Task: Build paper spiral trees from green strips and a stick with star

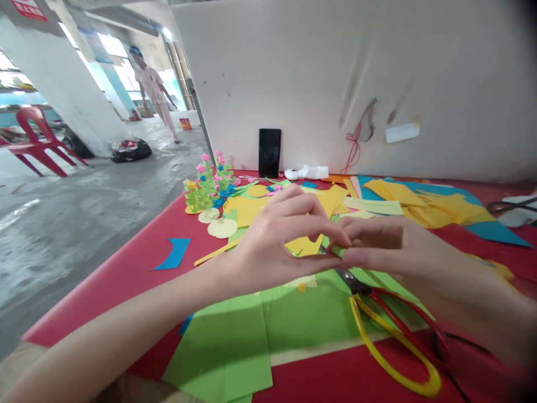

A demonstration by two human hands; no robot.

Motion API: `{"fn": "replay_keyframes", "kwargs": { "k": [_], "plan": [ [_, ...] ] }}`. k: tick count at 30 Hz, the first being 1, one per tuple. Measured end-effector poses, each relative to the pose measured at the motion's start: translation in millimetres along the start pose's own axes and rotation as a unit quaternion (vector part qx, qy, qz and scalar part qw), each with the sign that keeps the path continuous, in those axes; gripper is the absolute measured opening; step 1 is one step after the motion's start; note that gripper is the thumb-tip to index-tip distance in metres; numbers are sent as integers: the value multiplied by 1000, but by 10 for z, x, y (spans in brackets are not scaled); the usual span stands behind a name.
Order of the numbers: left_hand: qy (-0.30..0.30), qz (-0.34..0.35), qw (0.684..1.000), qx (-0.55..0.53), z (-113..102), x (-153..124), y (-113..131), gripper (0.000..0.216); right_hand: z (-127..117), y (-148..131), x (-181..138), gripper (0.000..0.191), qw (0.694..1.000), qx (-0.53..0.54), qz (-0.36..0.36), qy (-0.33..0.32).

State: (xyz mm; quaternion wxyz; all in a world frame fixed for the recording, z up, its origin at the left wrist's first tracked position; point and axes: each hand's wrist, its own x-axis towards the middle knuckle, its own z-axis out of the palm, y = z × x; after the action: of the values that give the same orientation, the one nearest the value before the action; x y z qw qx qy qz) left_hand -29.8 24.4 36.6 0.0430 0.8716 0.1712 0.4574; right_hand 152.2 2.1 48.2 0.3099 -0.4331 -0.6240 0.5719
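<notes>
My left hand [272, 238] and my right hand [373, 243] meet fingertip to fingertip above the red table [138, 268]. Both pinch a small green paper piece [335, 250] between thumbs and forefingers. Just below them lie scissors [390, 330] with one yellow and one red handle, resting on large green paper sheets [260, 330]. A yellow paper scrap [304, 245] shows under my left fingers.
Small green paper trees with pink tops [210, 182] stand at the table's far left. Yellow and blue sheets [432, 207] lie at the far right. A black phone [269, 152] leans on the white wall. A person [155, 89] walks in the background near red chairs [36, 140].
</notes>
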Motion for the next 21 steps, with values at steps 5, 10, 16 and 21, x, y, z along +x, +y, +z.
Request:
{"fn": "replay_keyframes", "kwargs": {
  "k": [5, 10, 16, 21],
  "plan": [
    [9, 12, 1000, -7, -7, 9, -12, 11, 6, -37, -6, 6, 1000, 0, 25, 3],
    [-6, 21, 1000, -9, -3, -5, -29, 6, 5, 3, 15, 14, 1000, -6, 26, 2],
    [-40, 30, 999, -22, -15, -5, -22, 5, -19, 34, 31, 11, 999, -26, 34, -8],
    [-69, 23, 997, -40, -12, -16, -18, 6, -61, 81, 38, 9, 996, -78, 11, -30]
  ]
}}
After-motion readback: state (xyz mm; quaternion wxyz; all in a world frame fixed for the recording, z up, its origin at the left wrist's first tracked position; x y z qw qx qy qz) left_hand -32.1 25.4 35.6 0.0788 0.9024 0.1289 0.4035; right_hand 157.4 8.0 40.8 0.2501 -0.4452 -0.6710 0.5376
